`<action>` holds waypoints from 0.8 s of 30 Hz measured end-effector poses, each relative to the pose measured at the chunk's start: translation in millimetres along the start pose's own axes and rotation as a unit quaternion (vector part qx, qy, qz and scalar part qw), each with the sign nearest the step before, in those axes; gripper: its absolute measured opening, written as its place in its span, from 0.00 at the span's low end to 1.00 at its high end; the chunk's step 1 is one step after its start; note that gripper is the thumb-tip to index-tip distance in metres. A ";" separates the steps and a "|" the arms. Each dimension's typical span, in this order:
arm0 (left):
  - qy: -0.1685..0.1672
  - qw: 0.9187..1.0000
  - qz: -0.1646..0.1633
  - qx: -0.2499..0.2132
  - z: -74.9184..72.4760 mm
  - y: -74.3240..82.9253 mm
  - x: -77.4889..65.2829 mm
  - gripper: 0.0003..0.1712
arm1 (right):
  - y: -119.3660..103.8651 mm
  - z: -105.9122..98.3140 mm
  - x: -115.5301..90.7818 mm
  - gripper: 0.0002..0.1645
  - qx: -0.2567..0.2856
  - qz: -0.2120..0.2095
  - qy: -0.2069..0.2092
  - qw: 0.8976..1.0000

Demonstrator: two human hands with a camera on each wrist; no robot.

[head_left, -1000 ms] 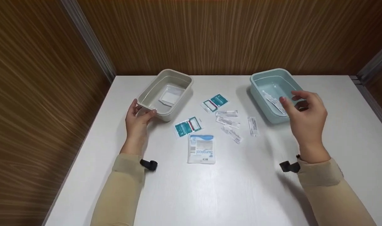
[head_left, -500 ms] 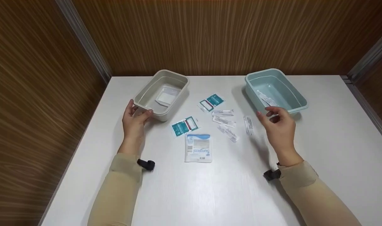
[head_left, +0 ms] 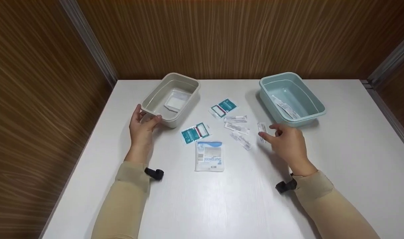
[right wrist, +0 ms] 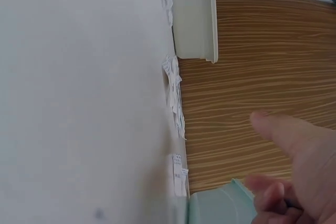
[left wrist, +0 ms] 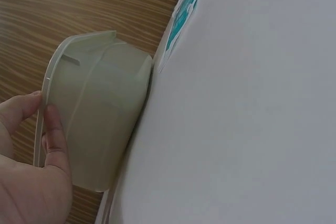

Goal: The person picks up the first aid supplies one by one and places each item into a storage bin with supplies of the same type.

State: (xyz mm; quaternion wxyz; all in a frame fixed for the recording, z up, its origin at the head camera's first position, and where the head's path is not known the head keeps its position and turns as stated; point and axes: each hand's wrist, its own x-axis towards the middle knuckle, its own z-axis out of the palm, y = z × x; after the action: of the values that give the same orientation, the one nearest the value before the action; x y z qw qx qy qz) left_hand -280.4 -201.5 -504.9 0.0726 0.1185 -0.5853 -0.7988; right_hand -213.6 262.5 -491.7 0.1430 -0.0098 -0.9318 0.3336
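My left hand (head_left: 141,129) pinches the near-left corner rim of a beige plastic bin (head_left: 148,99); in the left wrist view, thumb and fingers lie on either side of that rim. A white packet (head_left: 177,100) lies inside the bin. My right hand (head_left: 288,142) hovers over a small white printed sachet (head_left: 262,127), thumb and index finger apart with the sachet showing between and beyond them. In the right wrist view its thumb is stretched out and other fingers are curled. Behind it stands a light blue bin (head_left: 308,96) with slim sachets (head_left: 286,107) inside.
Several more slim sachets (head_left: 237,127) lie mid-table. Two green-and-white packets (head_left: 195,133) lie to their left, one farther back. A white-and-blue packet marked Surgical (head_left: 209,156) is nearest me. Wood-patterned panels (head_left: 222,39) rise behind the white table (head_left: 228,205).
My right hand has moved left and down from over the light blue bin to the lone sachet. Slim sachets now show fully in that bin. The left hand keeps its grip.
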 end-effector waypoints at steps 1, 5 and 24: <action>0.001 1.000 -0.002 -0.002 0.1 0.3 -0.2 0.64 | 1.0 0.7 0.1 0.28 -0.007 -0.002 -0.005 1.000; 0.002 1.000 -0.002 -0.006 0.5 0.3 -0.7 0.63 | 5.9 3.3 -0.1 0.31 -0.027 0.005 -0.032 0.999; 0.002 1.000 -0.012 -0.012 0.7 -0.5 0.2 0.62 | 20.0 11.2 2.3 0.26 -0.039 0.071 -0.087 0.993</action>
State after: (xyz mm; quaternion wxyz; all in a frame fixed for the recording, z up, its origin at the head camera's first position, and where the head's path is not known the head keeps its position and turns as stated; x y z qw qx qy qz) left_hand -280.8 -200.8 -505.1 0.0659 0.1264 -0.5743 -0.8062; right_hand -220.4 271.4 -511.8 0.0369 -0.0522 -0.9499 0.3059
